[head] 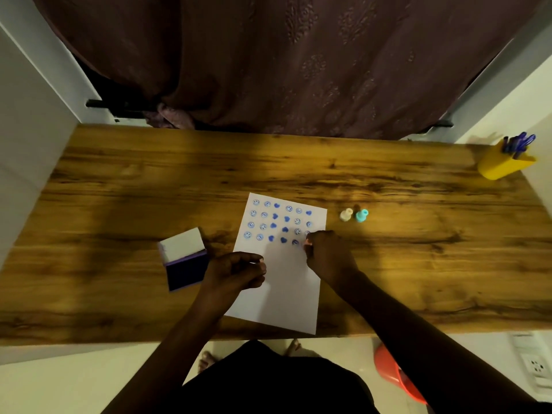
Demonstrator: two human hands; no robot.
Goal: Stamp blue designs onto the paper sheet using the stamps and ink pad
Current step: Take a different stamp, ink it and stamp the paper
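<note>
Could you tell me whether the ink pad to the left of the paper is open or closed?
Open: the ink pad has its white lid raised at the far side, and the dark blue inking surface faces up, uncovered.

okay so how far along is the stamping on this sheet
About the top third of the paper sheet already carries four rows of blue faces and hearts. The right hand is pressing at the fourth row's right end. The lower part is bare; the ink pad lies open.
</note>
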